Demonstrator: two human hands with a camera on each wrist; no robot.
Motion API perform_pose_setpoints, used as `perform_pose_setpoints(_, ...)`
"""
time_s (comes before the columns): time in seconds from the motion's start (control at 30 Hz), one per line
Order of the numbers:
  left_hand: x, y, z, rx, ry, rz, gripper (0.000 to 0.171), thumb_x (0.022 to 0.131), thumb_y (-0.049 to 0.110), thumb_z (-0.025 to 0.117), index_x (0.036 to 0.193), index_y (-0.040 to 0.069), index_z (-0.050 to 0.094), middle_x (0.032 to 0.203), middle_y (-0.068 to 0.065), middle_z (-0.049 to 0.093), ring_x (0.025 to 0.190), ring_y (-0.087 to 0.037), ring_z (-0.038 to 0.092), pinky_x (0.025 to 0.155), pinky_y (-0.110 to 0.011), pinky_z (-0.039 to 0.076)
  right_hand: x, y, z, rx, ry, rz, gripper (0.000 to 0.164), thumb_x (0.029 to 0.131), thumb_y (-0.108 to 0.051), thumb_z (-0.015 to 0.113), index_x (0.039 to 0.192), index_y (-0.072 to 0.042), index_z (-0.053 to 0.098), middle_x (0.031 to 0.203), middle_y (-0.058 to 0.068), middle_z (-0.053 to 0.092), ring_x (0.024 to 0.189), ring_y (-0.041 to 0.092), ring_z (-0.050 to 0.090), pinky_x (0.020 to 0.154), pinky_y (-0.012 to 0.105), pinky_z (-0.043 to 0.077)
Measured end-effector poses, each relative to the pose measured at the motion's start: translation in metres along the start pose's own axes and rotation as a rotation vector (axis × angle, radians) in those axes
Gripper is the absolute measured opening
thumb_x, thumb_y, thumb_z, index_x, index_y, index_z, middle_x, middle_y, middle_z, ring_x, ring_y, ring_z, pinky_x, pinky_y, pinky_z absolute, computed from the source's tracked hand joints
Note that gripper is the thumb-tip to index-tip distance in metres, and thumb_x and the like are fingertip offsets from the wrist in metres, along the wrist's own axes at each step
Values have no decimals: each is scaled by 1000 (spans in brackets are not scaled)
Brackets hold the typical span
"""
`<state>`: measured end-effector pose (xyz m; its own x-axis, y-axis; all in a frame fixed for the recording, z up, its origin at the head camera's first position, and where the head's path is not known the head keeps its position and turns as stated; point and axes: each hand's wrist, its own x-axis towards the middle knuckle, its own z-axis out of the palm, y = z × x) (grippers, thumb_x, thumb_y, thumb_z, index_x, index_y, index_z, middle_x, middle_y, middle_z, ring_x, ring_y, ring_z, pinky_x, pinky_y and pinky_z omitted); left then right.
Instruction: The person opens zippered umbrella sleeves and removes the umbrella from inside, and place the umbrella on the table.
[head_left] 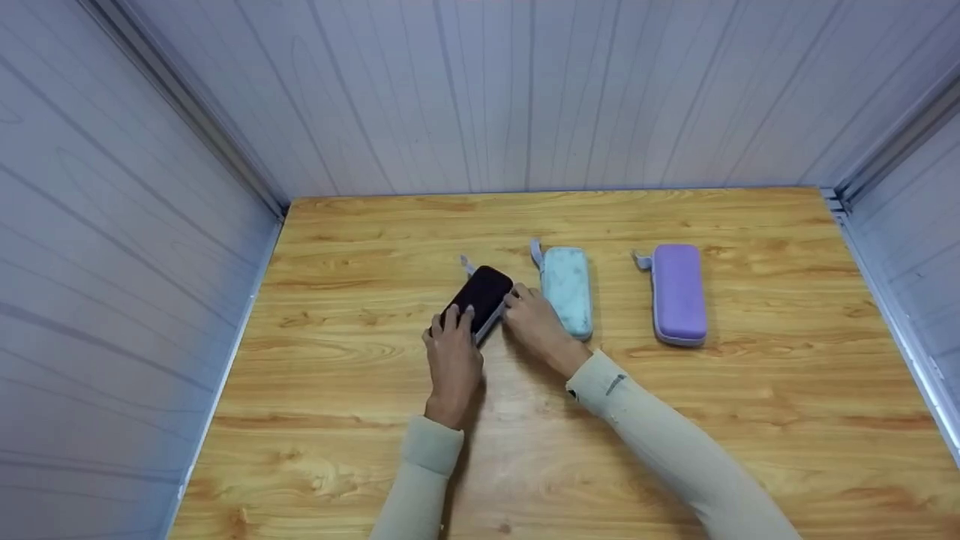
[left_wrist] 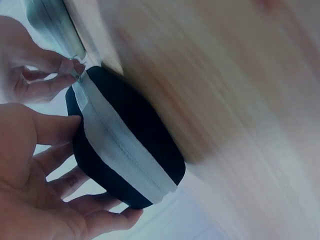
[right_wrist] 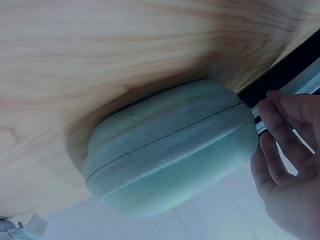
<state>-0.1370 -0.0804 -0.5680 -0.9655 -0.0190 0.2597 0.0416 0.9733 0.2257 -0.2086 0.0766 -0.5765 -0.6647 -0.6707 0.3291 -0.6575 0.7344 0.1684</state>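
Pale sleeves (head_left: 682, 442) are filling the bottom of the head view, the right one wearing a dark mark near its cuff. Next up, the left hand (head_left: 454, 356) is wrapping round the near end of a black case (head_left: 482, 292), thumb on one side and fingers curling round the other, so they're only spreading as far as the case is making them. Meanwhile the right hand (head_left: 540, 322) is sitting at that case's right side toward the far end, thumb and finger nearly meeting as they're pinching something tiny on the grey zip band (left_wrist: 117, 137). Looks like the zipper pull (left_wrist: 76, 75) to me, but it's half hidden.

Black case is resting at a slant on the wooden table (head_left: 337, 375), far end angling right. Can't tell if it's lying dead flat or tipping a bit. One grey strap (head_left: 467, 265) is poking out at its far left.

Just right of it, a mint case (head_left: 568, 289) is lying lengthwise behind the right hand. Further right, a purple case (head_left: 677, 289) is lying roughly parallel to the mint one, well apart from the hands. Past everything, a pale panelled wall (head_left: 480, 90) is running along the table's far edge.
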Motion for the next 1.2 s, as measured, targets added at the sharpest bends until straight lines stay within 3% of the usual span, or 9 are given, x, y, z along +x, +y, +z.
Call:
perform_pose_setpoints(0.23, -1, 7, 4, 6, 16, -56, 42, 98, 6, 70, 140, 9, 68, 142, -18, 63, 128, -47, 60, 98, -62, 51, 1, -1, 1, 8, 6, 6, 12, 95, -9, 77, 85, -8, 83, 107, 5, 75, 105, 27, 62, 83, 36, 56)
perform_pose_setpoints(0.53, -2, 11, 4, 14, -12, -87, 47, 98, 8, 71, 145, 8, 64, 147, -18, 60, 129, -48, 59, 98, -63, 51, 4, -9, -5, 36, -107, 2, 14, 98, -10, 74, 107, -6, 83, 129, 7, 72, 125, 30, 61, 93, 41, 57)
perform_pose_setpoints(0.7, 2, 5, -5, -50, -50, -39, 46, 97, 7, 70, 143, 5, 65, 143, -22, 60, 125, -51, 61, 94, -65, 53, 4, -9, -5, 45, -132, 12, 14, 98, -11, 74, 109, -7, 83, 130, 7, 71, 126, 31, 60, 95, 42, 57)
perform_pose_setpoints(0.87, 9, -5, -20, -101, -188, 34, 57, 92, 4, 74, 148, 4, 61, 147, -24, 57, 129, -50, 58, 95, -64, 54, 2, -8, -4, 42, -110, 19, 17, 98, -10, 74, 112, -11, 83, 136, 3, 69, 124, 32, 61, 94, 41, 57)
perform_pose_setpoints(0.97, 10, -9, -25, -106, -238, 79, 60, 92, 0, 75, 150, 3, 59, 149, -26, 56, 131, -50, 57, 97, -61, 54, 1, -8, -4, 51, -89, 15, 14, 97, -8, 74, 106, -11, 85, 137, 3, 68, 125, 32, 61, 94, 41, 57)
perform_pose_setpoints(1.2, 6, -15, -26, -119, -186, 134, 56, 93, -2, 75, 148, 2, 61, 147, -29, 56, 127, -52, 59, 100, -59, 55, -1, -8, -1, 75, -10, 1, 14, 96, -5, 74, 101, -12, 85, 136, 3, 68, 121, 30, 62, 92, 38, 57)
